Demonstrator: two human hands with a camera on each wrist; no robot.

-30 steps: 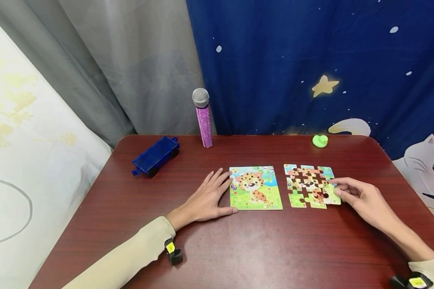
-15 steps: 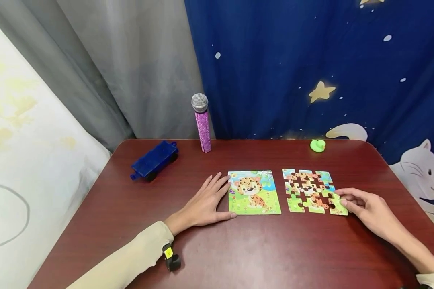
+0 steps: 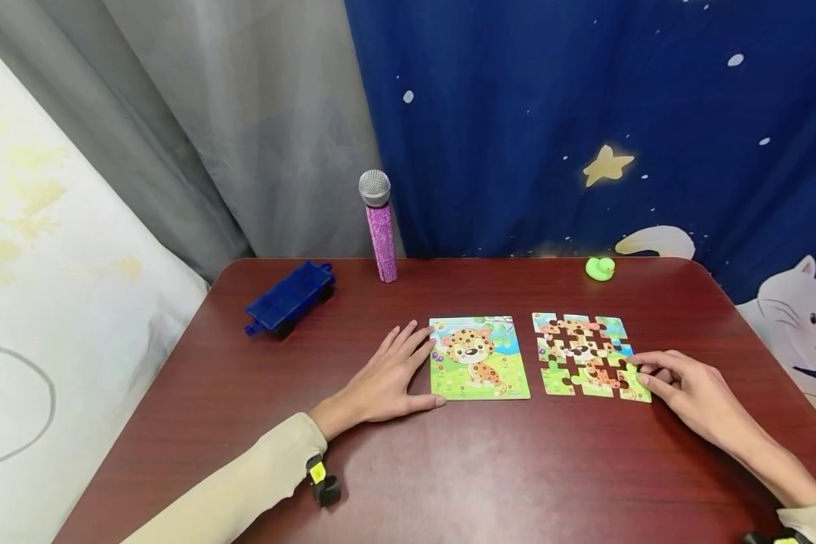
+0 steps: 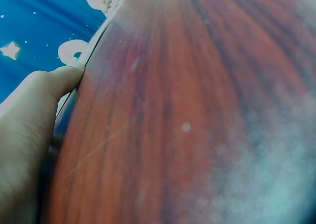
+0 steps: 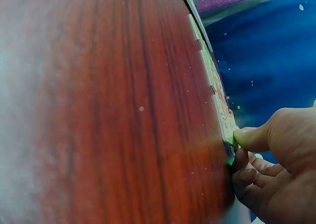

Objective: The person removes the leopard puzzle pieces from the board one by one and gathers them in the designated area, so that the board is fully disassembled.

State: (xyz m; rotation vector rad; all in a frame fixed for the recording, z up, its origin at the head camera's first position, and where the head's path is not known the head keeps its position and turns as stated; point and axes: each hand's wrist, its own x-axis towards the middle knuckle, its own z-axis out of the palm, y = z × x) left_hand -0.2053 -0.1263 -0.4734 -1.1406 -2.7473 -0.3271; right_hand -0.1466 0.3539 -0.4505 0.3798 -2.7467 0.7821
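In the head view my left hand [image 3: 387,378] lies with fingers spread on the table, its fingertips and thumb at the left edge of a square leopard picture board [image 3: 510,381]. To the right of that board are several jigsaw pieces [image 3: 557,378], laid in a loose grid with gaps between them. My right hand [image 3: 697,393] pinches the green corner puzzle piece [image 3: 634,387] at the grid's lower right. In the right wrist view, the thumb [image 5: 252,137] presses on this piece's edge, with the other fingers curled below. The left wrist view shows my left thumb [image 4: 66,80] at the board's edge.
A blue toy wagon [image 3: 291,296] stands at the back left of the brown table [image 3: 449,468]. Behind the board a pink glittery microphone [image 3: 382,242] stands upright. A green toy duck [image 3: 600,269] sits near the back edge, before the curtain [image 3: 503,136].
My right hand has shifted the corner piece down and slightly right to the grid's lower right, uncovering the piece above it. My left hand stays in place. The head view has tilted slightly.
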